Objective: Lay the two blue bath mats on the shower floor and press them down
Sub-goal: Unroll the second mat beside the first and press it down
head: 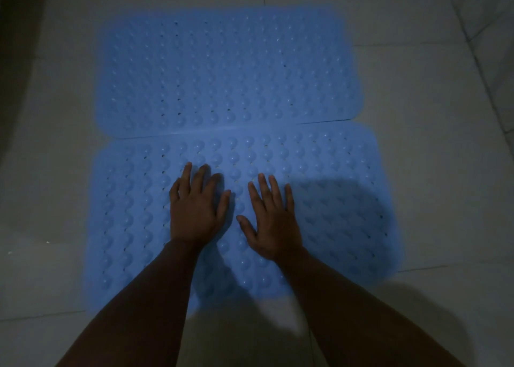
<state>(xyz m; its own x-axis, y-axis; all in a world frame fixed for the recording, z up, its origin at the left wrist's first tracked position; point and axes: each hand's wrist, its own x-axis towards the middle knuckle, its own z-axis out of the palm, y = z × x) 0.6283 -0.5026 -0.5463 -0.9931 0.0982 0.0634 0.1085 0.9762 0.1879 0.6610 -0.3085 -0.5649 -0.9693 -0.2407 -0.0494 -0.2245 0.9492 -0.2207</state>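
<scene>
Two blue bath mats with rows of round bumps and small holes lie flat on the pale tiled floor, long edges meeting. The far mat (228, 69) overlaps the near mat (333, 188) slightly along their shared edge. My left hand (196, 208) lies flat, palm down, on the middle of the near mat with its fingers straight. My right hand (271, 219) lies palm down beside it on the same mat, fingers spread. Both hands press on the mat and hold nothing.
Pale floor tiles (434, 122) with thin grout lines surround the mats on all sides. The light is dim, and a dark shadow falls at the far left edge (16, 60) and under my arms.
</scene>
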